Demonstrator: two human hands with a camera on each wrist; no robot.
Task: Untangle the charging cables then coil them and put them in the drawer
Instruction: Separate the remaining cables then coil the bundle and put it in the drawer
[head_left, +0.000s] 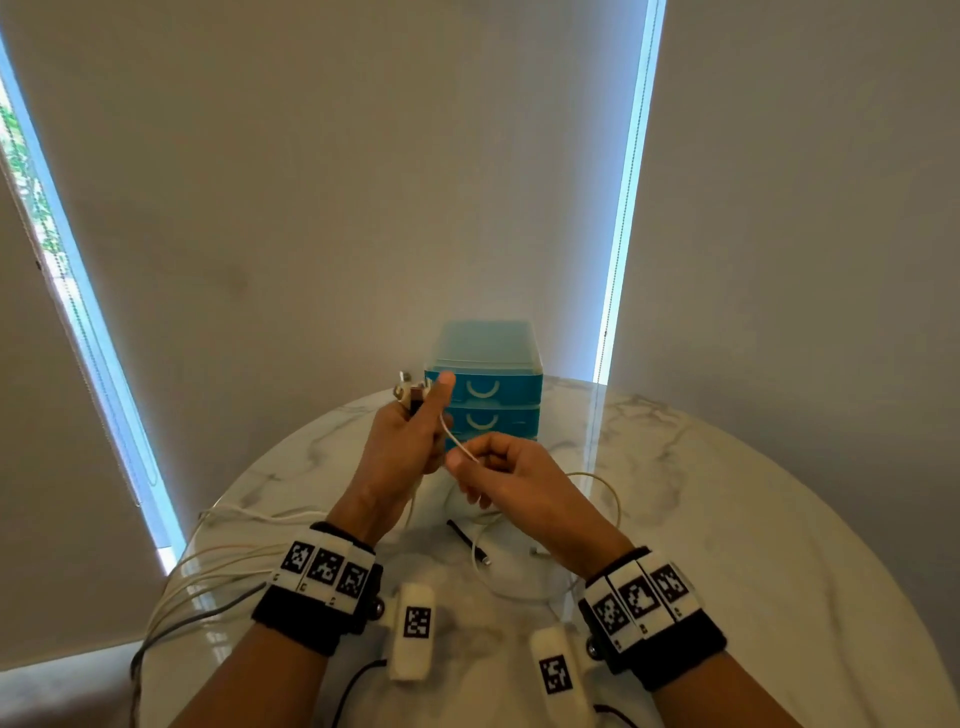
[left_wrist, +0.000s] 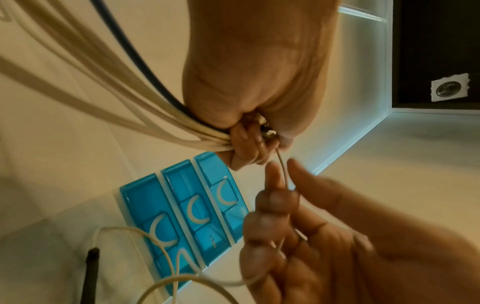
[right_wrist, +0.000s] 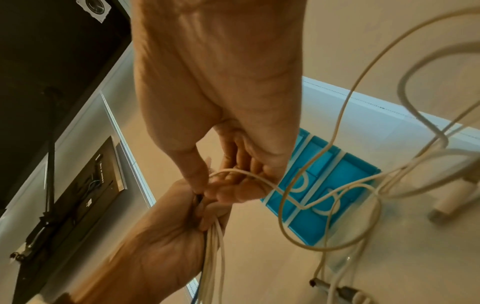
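Note:
My left hand is raised over the table and grips a bundle of cables, mostly white with one dark blue, whose plugs stick out above the fist. A thin white cable runs from that fist down to my right hand, which pinches it between thumb and fingers just to the right. Behind both hands stands the blue drawer unit with white crescent handles; the drawers that show are closed. Slack white cable loops on the table below the hands.
The round marble table carries the drawer unit at its far edge. Several cables trail off the table's left rim. A black cable end lies under my right hand. Window blinds hang behind the table.

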